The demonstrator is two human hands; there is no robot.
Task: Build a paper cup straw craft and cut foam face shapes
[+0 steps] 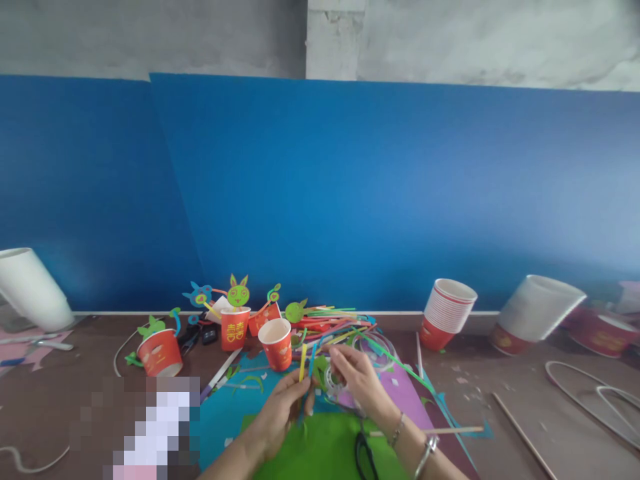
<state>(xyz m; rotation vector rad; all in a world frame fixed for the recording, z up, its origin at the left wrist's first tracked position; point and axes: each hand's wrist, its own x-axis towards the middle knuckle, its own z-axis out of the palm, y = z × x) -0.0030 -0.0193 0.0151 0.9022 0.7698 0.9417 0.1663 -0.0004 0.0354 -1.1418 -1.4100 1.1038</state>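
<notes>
The left hand [281,403] pinches a yellow strip [303,361] and a blue strip [313,360] over the near green sheet [325,450], the right hand [361,379] (I cannot tell its grip) just right of them.

Yellow straw [303,360] and blue straw [313,360] in left grip [284,401]

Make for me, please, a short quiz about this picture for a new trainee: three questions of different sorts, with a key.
1. True or false: the left hand holds a cup.
2. What colour is the sheet at bottom centre? A: pink. B: green. C: red.
3. Fill in: the bracelets are on the person's ___ arm.

Key: 1. False; it holds a yellow strip. 2. B. 3. Right.
</notes>
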